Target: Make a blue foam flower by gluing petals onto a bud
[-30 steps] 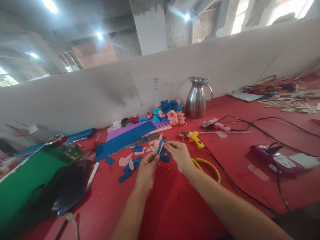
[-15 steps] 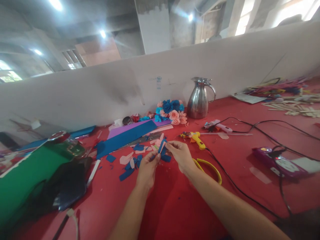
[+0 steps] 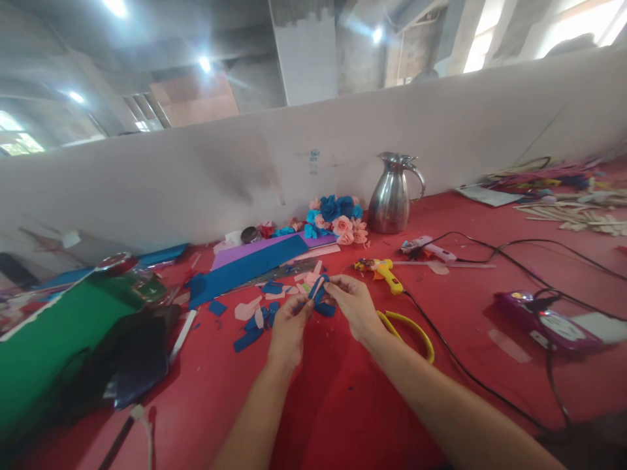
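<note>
Both my hands meet above the red table (image 3: 343, 405) and pinch one small blue foam piece (image 3: 318, 290) between their fingertips. My left hand (image 3: 289, 329) grips its lower left side. From the right, my right hand (image 3: 353, 303) holds the upper edge with thumb and forefinger closed. Several blue and pink foam scraps (image 3: 259, 313) lie on the table just left of and beyond my hands. A yellow glue gun (image 3: 385, 271) rests a little past my right hand.
A steel jug (image 3: 393, 194) stands by the white partition, beside a cluster of blue and pink foam flowers (image 3: 336, 219). Blue and purple foam sheets (image 3: 249, 264) lie left of centre. A yellow headband (image 3: 411, 326), black cables (image 3: 490, 382), a purple device (image 3: 548, 320) and a green sheet (image 3: 53, 339) surround the work spot.
My hands stay pinched on the blue piece with only slight finger shifts. The view has drifted a little, moving the scene rightwards in the frame.
</note>
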`<state>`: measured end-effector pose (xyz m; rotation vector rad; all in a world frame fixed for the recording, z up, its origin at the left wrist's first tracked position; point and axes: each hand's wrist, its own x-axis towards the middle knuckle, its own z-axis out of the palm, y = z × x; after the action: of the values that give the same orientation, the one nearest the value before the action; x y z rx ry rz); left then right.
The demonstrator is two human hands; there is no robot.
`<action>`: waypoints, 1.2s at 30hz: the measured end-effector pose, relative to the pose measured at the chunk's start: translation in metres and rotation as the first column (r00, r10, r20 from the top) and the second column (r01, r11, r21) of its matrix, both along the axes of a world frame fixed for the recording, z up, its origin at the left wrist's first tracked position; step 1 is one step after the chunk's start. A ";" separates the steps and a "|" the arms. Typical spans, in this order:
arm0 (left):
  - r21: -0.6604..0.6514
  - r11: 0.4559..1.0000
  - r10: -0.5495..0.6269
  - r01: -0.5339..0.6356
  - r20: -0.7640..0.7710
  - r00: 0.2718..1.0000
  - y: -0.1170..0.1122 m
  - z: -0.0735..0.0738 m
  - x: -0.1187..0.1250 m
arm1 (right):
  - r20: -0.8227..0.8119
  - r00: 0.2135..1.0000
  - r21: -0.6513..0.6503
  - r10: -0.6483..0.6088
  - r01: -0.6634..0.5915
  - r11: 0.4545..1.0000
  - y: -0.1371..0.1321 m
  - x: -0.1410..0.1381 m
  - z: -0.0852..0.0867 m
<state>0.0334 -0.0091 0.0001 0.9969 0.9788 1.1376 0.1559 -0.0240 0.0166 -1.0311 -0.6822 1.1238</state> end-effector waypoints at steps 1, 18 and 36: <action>0.000 1.000 0.005 -0.005 -0.003 1.000 0.000 0.000 0.000 | 0.011 1.000 0.006 0.001 -0.001 1.000 0.000 0.000 0.001; -0.027 0.999 -0.019 0.020 0.017 1.000 -0.002 0.003 -0.002 | 0.192 0.978 0.061 0.086 -0.100 0.993 -0.002 0.000 -0.003; -0.006 0.999 -0.039 0.039 -0.003 0.999 -0.001 -0.001 -0.003 | 0.114 0.987 0.054 0.114 -0.121 0.991 -0.004 0.001 0.004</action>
<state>0.0308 -0.0099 -0.0008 1.0092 0.9603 1.1012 0.1569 -0.0276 0.0204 -1.0176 -0.8704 1.1470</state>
